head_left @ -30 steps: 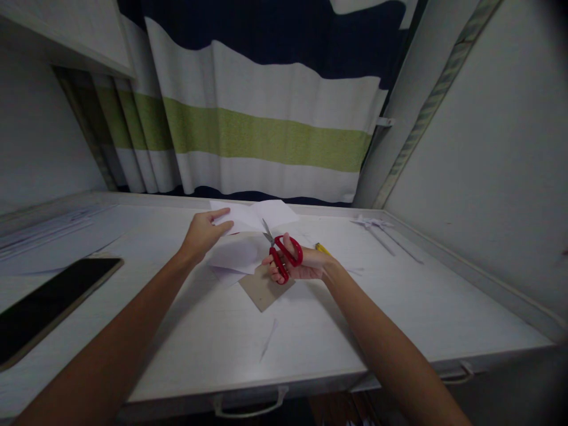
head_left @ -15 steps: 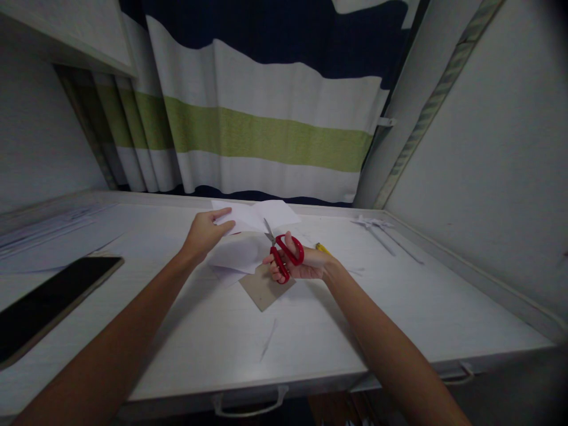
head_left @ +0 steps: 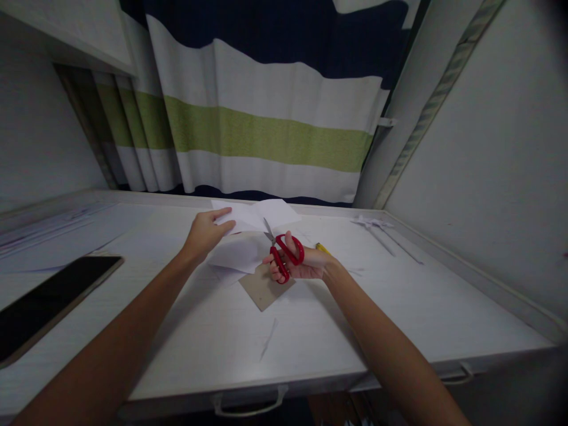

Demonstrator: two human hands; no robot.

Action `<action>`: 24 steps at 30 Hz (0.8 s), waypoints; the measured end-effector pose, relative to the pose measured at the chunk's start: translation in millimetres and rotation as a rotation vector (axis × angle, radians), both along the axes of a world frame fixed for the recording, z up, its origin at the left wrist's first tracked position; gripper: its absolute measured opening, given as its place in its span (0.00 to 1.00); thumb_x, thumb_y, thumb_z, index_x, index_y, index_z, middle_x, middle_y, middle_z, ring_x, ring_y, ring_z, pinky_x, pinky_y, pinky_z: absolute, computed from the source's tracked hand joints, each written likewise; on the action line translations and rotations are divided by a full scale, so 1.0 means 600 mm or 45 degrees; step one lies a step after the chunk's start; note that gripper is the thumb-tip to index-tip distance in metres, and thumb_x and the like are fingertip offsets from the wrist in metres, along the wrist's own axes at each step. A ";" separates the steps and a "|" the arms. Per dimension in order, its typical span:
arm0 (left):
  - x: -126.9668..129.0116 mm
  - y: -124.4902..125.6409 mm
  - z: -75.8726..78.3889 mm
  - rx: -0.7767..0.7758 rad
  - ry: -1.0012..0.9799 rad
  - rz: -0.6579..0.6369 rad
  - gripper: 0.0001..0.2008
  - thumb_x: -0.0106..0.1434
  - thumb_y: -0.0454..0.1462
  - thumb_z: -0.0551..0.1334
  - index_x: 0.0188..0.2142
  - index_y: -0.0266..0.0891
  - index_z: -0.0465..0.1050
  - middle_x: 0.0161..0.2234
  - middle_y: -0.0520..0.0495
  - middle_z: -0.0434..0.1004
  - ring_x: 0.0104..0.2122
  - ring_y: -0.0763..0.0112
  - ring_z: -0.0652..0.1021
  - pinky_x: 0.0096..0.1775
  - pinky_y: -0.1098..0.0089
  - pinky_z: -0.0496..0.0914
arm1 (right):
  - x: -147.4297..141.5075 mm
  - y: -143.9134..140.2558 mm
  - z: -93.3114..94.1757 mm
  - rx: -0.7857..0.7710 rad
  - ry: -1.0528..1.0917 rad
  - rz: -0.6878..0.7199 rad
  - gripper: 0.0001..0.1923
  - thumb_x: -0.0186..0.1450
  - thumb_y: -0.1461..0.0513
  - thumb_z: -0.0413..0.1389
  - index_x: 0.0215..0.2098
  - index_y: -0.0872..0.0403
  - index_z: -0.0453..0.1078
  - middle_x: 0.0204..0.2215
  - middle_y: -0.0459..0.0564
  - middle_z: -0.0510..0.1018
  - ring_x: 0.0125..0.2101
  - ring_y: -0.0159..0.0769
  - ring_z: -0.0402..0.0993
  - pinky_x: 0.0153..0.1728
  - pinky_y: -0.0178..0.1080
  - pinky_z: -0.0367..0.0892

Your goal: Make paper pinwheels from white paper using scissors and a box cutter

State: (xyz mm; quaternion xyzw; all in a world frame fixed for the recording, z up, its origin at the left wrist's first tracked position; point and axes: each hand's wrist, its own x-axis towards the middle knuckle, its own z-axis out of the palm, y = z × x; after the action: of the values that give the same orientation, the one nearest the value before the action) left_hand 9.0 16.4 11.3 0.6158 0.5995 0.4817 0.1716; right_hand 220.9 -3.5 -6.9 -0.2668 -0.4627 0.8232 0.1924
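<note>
My left hand [head_left: 208,231] pinches the left end of a folded white sheet of paper [head_left: 276,213] between thumb and fingers, holding it above the desk. Red-handled scissors [head_left: 280,279] are in my right hand [head_left: 306,263], with thumb and fingers through the loops. Their blades stand partly apart and point up and away, at the paper's near edge. Beneath lie another white paper piece [head_left: 237,254] and a square of brown cardboard [head_left: 262,294], partly hidden by the right hand.
A phone [head_left: 57,299] lies at the left, with stacked papers [head_left: 48,228] behind it. Past my right wrist is a yellow object [head_left: 322,248], partly hidden. White paper shapes on thin sticks [head_left: 386,236] lie at the right. A striped curtain [head_left: 266,136] hangs behind the desk [head_left: 213,349].
</note>
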 end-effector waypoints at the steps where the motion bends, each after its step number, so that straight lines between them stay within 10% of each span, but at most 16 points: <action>1: 0.000 0.000 0.000 -0.003 0.003 -0.002 0.27 0.45 0.43 0.59 0.46 0.34 0.67 0.29 0.46 0.74 0.25 0.68 0.71 0.30 0.70 0.66 | 0.000 0.000 0.000 0.007 0.007 0.002 0.36 0.56 0.41 0.32 0.34 0.63 0.64 0.22 0.49 0.67 0.23 0.29 0.65 0.25 0.32 0.60; 24: -0.003 0.002 -0.003 0.001 -0.023 -0.051 0.28 0.44 0.43 0.59 0.46 0.33 0.67 0.21 0.50 0.67 0.19 0.75 0.62 0.24 0.73 0.60 | 0.007 0.015 -0.016 0.047 0.015 0.036 0.37 0.56 0.41 0.34 0.40 0.64 0.61 0.25 0.51 0.66 0.26 0.30 0.63 0.29 0.35 0.59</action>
State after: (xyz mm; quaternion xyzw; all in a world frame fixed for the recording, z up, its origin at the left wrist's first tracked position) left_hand 7.2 17.6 9.7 0.6232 0.5853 0.4840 0.1864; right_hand 225.4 5.2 -16.6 -0.2518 -0.4802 0.8188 0.1884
